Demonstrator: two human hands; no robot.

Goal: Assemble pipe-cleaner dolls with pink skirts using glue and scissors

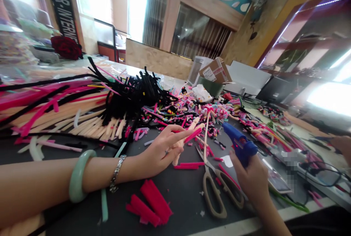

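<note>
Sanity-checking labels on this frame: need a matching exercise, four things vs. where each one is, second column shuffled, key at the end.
Things
1. Glue gun
2. Scissors
3. Bangle
4. Cardboard box

Places
A. Beyond the colourful pile
B. Around the left forearm
C. In the right hand
D. Flat on the dark tabletop, handles toward the near edge

Pairs: 1-C, 2-D, 3-B, 4-A

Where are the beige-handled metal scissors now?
In the head view, the beige-handled metal scissors lie right of centre on the dark grey table, just left of the right hand.
</note>
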